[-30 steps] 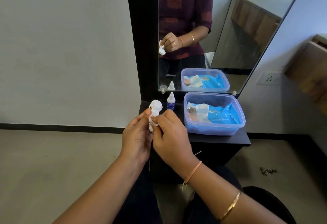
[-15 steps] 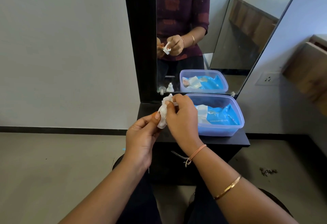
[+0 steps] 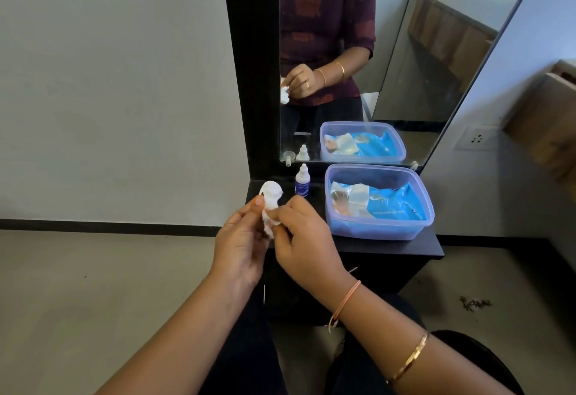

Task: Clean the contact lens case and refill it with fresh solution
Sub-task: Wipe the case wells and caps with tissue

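My left hand [image 3: 241, 245] pinches a white contact lens case [image 3: 270, 193], holding it upright in front of the dark shelf. My right hand [image 3: 304, 240] presses a small white tissue [image 3: 268, 224] against the case's lower half; that half is mostly covered by the tissue and my fingers. A small solution bottle [image 3: 302, 181] with a white nozzle and blue label stands on the shelf just behind my hands, to the right of the case.
A clear plastic box [image 3: 378, 229] holding blue packets and wrappers sits on the black shelf [image 3: 389, 248] right of the bottle. A mirror [image 3: 389, 51] in a black frame rises behind it. Floor lies below on both sides.
Both hands have come back down and left from in front of the box. The case's top now shows above my left thumb, and the bottle is uncovered again.
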